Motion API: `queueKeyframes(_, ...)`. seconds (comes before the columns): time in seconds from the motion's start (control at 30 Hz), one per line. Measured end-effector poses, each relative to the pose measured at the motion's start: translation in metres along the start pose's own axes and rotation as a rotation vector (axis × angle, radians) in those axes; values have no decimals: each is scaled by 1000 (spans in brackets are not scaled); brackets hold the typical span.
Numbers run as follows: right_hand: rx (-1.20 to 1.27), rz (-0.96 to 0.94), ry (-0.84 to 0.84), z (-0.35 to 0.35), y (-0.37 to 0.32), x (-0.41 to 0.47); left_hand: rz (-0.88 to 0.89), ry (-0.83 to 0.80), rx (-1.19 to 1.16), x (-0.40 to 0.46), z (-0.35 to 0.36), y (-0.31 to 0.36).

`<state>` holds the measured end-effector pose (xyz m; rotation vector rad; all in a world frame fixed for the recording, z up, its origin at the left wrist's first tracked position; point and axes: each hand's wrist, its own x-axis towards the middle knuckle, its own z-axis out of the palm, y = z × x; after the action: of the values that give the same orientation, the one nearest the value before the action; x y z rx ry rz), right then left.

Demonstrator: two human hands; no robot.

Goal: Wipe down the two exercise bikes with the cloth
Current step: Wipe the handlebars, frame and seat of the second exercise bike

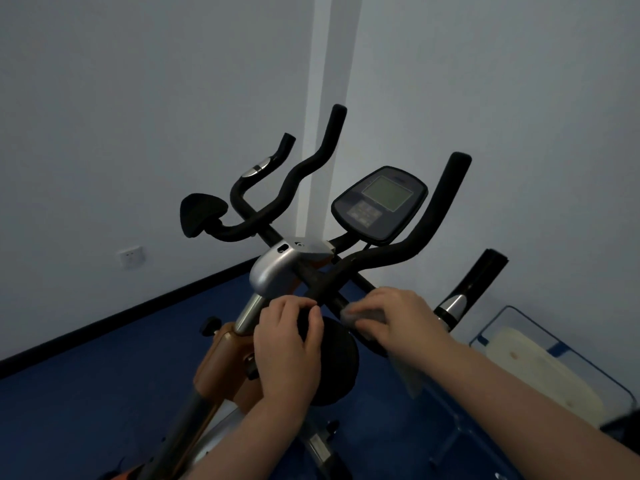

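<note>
Blue floor [104, 393]: one bike [287, 268], one cloth [363, 317].

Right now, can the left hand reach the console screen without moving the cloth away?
Probably yes. The left hand grips a black pad below the handlebars, and the console screen sits above with open space between the bars. The right hand holds the cloth off to the side.

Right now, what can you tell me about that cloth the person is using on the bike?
The cloth is small, thin and pale grey, looking soft and slightly see-through. The right hand grips it, pressing it onto a black handlebar tube near the bike's centre. A loose corner hangs down below the wrist. The hand hides most of it.
</note>
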<state>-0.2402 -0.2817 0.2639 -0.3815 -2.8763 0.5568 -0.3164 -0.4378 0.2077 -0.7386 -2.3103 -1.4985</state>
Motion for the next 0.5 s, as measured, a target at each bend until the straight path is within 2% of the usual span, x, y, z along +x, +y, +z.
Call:
queueKeyframes(0.17,144,68,178,18,-22,19,18,-4,-48,2,-2,0)
queueKeyframes(0.23,50,-18,181,22,-20,5,83,-29,-15,0,-5,-1)
queueKeyframes(0.37,-272,-196,192,12,-7,-43,385,-107,64,1,-9,3)
queueKeyframes(0.43,-325,-295,264,-2,11,-65,492,-153,64,9,-3,10)
queueKeyframes(0.5,-306,-277,347,-18,29,-78,537,-200,50,17,4,19)
